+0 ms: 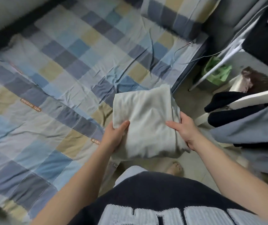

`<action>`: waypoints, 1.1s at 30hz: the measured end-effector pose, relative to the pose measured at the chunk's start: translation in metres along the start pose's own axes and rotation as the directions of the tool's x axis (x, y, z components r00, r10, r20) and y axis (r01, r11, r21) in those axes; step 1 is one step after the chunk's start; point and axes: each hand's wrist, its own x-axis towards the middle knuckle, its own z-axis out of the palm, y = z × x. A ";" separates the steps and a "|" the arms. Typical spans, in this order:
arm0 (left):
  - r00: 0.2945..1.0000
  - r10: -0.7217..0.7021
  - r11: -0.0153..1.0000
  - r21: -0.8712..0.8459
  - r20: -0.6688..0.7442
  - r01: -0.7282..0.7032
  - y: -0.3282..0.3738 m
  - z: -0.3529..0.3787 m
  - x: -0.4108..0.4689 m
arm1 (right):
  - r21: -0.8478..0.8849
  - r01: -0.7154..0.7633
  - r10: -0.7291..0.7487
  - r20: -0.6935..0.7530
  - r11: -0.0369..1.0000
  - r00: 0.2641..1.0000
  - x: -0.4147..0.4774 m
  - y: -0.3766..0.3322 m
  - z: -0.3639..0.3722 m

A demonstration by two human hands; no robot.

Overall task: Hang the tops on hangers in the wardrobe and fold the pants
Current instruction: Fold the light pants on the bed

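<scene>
folded garment (146, 120), seemingly pants, between 2 gripping hands (149, 132)

Checked sheet (57, 70) covers the bed (189, 66); matching pillow (175, 15) at its far end; thin cable (176, 51) over the edge; green bag (218, 71) on the floor (185, 101).

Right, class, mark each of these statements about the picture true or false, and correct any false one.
1. The left hand and the right hand both hold the folded pale garment. True.
2. The bed cover is plain red. False: the bed cover is checked in blues, greys and beige.
3. A green bag sits on the floor. True.
4. The garment lies spread out flat on the bed. False: it is folded and held up in both hands.
5. The person wears shoes. False: a bare foot shows on the floor.
</scene>
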 end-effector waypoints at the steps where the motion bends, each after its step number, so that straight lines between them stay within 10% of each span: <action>1: 0.999 0.040 0.999 0.015 0.019 -0.040 0.018 0.017 0.000 | 0.018 0.034 -0.033 -0.032 0.999 0.999 -0.005 -0.005 -0.021; 17: 0.791 0.539 0.831 -0.030 0.289 -0.555 0.230 0.397 -0.119 | 0.138 0.419 -0.321 -0.449 0.897 0.834 -0.102 -0.031 -0.433; 33: 0.213 0.455 0.633 -0.146 0.865 -0.760 0.343 0.770 -0.234 | 0.227 0.573 0.037 -0.945 0.787 0.324 -0.206 0.051 -0.679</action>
